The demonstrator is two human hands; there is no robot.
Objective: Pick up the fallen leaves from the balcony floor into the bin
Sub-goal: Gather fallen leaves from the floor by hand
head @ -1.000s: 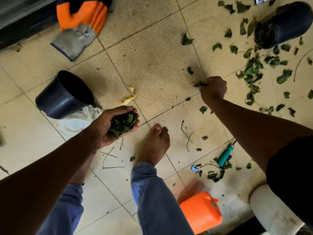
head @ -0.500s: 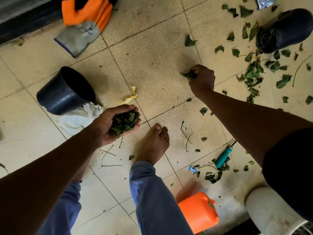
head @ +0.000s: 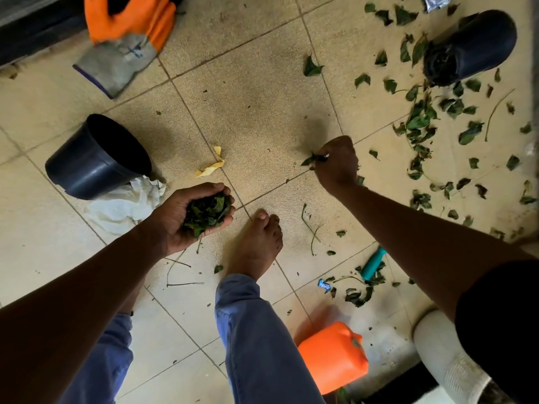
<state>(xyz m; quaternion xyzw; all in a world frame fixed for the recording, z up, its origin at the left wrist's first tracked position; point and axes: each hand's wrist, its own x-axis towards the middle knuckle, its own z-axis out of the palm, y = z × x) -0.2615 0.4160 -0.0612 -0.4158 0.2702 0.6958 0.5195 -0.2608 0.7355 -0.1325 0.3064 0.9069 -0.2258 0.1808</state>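
Observation:
My left hand [head: 189, 212] is cupped palm up around a wad of green leaves [head: 205, 212], held above the tiled floor near my bare foot. My right hand [head: 337, 161] hangs low over the tiles, its fingers pinching a small green leaf [head: 309, 160]. A dark bin [head: 96, 157] stands tilted on the floor to the left of my left hand. Several loose leaves [head: 420, 123] lie scattered over the tiles at the right, and one leaf [head: 312, 67] lies alone farther back.
A dark pot [head: 469, 46] lies on its side at the top right. An orange and grey cloth [head: 125, 39] lies top left, a white rag [head: 122, 204] by the bin, an orange jug [head: 332, 357] and a teal-handled tool [head: 373, 262] near my feet. Thin stems [head: 310, 227] lie on the tiles.
My right hand has moved from a leaf farther back toward me and a little right, with a leaf pinched in it. My left hand has kept its wad of leaves in place.

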